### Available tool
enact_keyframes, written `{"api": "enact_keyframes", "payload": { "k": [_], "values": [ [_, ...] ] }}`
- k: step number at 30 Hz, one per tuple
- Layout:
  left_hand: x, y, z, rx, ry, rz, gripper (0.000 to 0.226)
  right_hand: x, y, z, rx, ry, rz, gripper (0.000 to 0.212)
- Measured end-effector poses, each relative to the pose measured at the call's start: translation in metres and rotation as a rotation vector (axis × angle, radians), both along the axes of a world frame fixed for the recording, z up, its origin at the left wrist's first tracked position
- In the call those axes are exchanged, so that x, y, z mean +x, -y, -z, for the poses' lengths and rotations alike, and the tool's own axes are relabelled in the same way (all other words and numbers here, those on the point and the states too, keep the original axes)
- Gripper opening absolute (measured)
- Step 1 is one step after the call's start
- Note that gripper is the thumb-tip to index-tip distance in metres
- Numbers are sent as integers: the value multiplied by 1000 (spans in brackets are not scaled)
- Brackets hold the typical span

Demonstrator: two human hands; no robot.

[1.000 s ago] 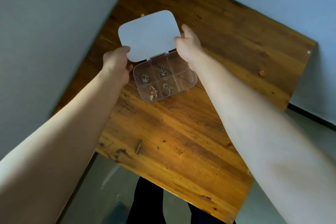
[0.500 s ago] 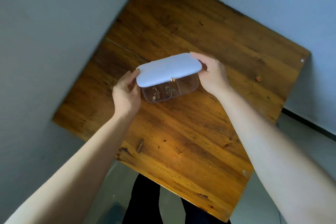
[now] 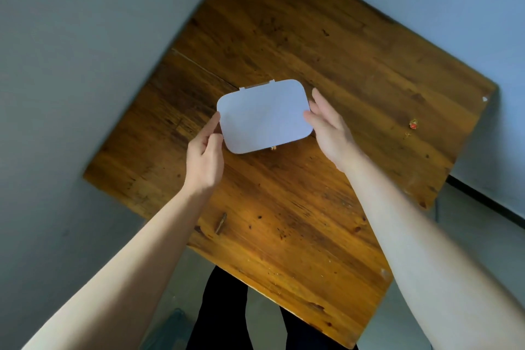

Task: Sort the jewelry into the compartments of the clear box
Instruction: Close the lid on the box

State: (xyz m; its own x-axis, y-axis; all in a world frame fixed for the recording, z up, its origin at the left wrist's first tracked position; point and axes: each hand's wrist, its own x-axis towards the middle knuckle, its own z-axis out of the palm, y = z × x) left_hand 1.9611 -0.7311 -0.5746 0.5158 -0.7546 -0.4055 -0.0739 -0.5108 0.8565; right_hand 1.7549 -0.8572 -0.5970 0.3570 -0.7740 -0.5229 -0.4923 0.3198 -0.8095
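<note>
The clear box point(image 3: 264, 116) lies flat on the wooden table point(image 3: 284, 207) with its white lid closed, so the compartments and the jewelry inside are hidden. A small gold clasp point(image 3: 272, 148) shows at its near edge. My left hand point(image 3: 204, 156) grips the box's left side with thumb and fingertips. My right hand point(image 3: 326, 125) holds the right side, fingers against the lid's edge. A red and gold jewelry piece point(image 3: 413, 124) and a tiny gold bit point(image 3: 408, 135) lie loose on the table far to the right.
The table stands in a corner between grey-blue walls at the left and far right. Its near edge point(image 3: 255, 287) runs diagonally below my arms. My legs in dark trousers point(image 3: 224, 315) are beneath it.
The lid has swung down from open to fully closed over the compartments. The box now sits nearer the table's middle, and both hands have shifted to its sides.
</note>
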Motion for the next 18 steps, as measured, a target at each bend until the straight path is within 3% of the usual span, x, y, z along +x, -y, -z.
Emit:
{"api": "enact_keyframes", "payload": {
  "k": [6, 11, 15, 18],
  "values": [
    [21, 15, -1, 4, 64, -92, 49, 74, 37, -10, -210, -158, -233, 66],
    [46, 21, 5, 55, 162, -87, 50, 130, 53, -9, -357, -175, -233, 61],
    [42, 12, 11, 91, 198, 77, 57, 144, 57, 2, -500, -282, -323, 56],
    [40, 9, 16, 183, 367, 306, 66, 140, 60, 10, -584, -401, -453, 58]
  ]
}}
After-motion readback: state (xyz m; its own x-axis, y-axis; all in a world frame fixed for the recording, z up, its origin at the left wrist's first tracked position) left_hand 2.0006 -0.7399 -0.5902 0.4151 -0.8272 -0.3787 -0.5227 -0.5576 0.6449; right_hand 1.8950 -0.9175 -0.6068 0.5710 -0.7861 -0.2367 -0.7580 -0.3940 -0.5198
